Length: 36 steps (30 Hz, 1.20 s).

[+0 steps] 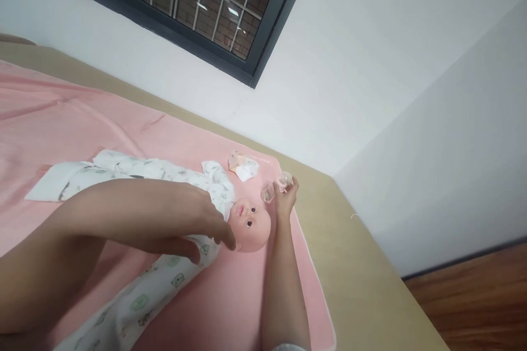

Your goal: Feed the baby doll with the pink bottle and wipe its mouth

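A baby doll (252, 225) in white printed clothes lies on its back, its head toward the right. My left hand (185, 214) is over the doll's chest and shoulder, with the thumb apart from the fingers and nothing in it. Its fingertips are beside the doll's face; whether they touch is unclear. Beyond the head, my right hand (287, 197) has its fingers closed around a small clear round case (285, 180) with some pink in it. A second clear round piece (268, 193) shows just left of that hand; whether the two are joined cannot be made out.
A crumpled white and peach packet (244, 165) lies on the pink mat (230, 307) above the doll's head. The mat covers much of a wooden table (341, 241) against a white wall. A dark-framed barred window (251, 74) is above.
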Tool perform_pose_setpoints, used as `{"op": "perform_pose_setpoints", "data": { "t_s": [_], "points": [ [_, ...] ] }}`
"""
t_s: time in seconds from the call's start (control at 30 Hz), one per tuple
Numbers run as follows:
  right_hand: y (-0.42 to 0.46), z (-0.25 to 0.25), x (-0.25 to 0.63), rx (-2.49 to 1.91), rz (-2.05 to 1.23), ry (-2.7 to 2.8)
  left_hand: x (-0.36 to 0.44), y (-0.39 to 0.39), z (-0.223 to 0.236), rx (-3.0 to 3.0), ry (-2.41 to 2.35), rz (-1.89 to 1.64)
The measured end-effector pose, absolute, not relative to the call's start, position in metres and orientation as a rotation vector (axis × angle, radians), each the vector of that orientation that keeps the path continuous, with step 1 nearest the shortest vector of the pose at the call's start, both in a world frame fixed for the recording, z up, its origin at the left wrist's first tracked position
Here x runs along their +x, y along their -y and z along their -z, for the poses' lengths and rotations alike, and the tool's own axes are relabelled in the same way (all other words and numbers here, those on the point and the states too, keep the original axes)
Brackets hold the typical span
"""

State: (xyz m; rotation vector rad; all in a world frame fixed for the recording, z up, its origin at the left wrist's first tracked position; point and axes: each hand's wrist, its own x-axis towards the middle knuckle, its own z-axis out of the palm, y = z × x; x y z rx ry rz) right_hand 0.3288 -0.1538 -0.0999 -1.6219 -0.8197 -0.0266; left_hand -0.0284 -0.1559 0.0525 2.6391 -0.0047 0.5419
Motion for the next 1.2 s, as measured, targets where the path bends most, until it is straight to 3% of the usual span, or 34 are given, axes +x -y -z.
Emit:
{"op": "perform_pose_setpoints", "data": {
  "t_s": [0.1,0.23,0.53,0.77,1.2],
  "points": [
    [0.157,0.095,0.325,-1.646,0.064,0.769,-0.020,0.148,-0.060,2.603,0.069,-0.280],
    [0.159,0.086,0.321,-1.629,0.085,0.715,-0.012,0.135,-0.058,2.657,-0.029,-0.235],
    [0.166,0.021,0.292,-1.232,0.037,0.718,-0.001,0.126,-0.051,2.536,-0.290,-0.692],
    [0.185,-0.023,0.220,-0.982,-0.164,0.897,0.019,0.132,-0.045,2.282,-0.464,-1.085],
    [0.192,-0.021,0.149,-0.948,-0.369,1.104,0.027,0.131,-0.043,2.311,-0.657,-1.034]
  ]
}}
